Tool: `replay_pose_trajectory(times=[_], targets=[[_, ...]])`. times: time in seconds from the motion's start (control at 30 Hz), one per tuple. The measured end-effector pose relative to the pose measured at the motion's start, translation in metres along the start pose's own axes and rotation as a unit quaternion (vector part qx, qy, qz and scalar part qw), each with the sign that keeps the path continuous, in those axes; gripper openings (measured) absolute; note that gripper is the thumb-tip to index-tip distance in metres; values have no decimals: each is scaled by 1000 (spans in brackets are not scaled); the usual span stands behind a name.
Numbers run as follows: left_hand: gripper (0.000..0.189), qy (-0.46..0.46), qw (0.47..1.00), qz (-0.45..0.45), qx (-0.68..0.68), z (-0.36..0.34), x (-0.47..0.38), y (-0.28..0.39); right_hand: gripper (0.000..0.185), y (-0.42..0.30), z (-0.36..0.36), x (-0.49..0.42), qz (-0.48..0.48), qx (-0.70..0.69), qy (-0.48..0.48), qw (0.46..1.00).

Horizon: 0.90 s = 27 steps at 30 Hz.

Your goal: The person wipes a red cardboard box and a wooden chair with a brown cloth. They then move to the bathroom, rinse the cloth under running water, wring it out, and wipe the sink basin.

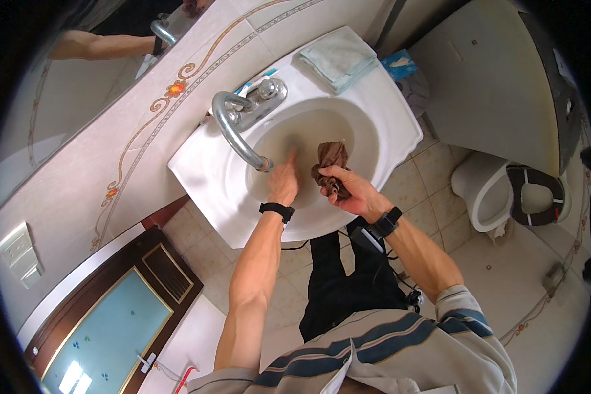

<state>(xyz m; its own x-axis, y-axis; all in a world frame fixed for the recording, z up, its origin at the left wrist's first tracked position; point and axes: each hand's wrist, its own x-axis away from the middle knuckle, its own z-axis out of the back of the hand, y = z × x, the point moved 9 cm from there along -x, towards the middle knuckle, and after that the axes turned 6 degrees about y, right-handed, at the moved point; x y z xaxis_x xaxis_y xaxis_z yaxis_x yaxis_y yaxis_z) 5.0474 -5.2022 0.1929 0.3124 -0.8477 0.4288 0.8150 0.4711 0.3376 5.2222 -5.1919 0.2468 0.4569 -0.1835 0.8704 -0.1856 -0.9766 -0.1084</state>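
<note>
A white ceramic washbasin point(396, 123) holds cloudy water point(325, 115). My left hand point(284, 182) reaches down into it, beside the end of the curved metal faucet point(234, 135); its fingertips are blurred under the water, and whether they hold anything cannot be seen. My right hand point(350, 189) grips a bunched brown wet cloth point(333, 156) over the basin's near right part. Part of the cloth hangs past the thumb, away from me, and a crumpled part lies in the fingers.
A folded pale green towel point(339, 58) lies on the basin's back right corner. Toothbrushes point(256, 82) lie behind the faucet's knob point(267, 88). A blue tissue pack point(399, 65) is beyond the corner. A toilet point(490, 192) stands at the right; a door point(111, 325) is at the lower left.
</note>
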Motion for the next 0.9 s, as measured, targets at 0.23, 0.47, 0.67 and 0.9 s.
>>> replay_pose_trajectory(times=[0.23,0.47,0.67,0.9], targets=[[51,145,986,-85,14,36,2,29,22,6,8,2,-3,-13,24,1000],[41,210,971,-113,-13,31,-10,41,21,4,12,5,11,-8,20,1000],[47,209,966,-150,-32,24,-7,49,21,1,11,5,15,2,13,1000],[45,233,956,-178,-13,22,-17,31,22,4,12,4,-8,9,-5,1000]])
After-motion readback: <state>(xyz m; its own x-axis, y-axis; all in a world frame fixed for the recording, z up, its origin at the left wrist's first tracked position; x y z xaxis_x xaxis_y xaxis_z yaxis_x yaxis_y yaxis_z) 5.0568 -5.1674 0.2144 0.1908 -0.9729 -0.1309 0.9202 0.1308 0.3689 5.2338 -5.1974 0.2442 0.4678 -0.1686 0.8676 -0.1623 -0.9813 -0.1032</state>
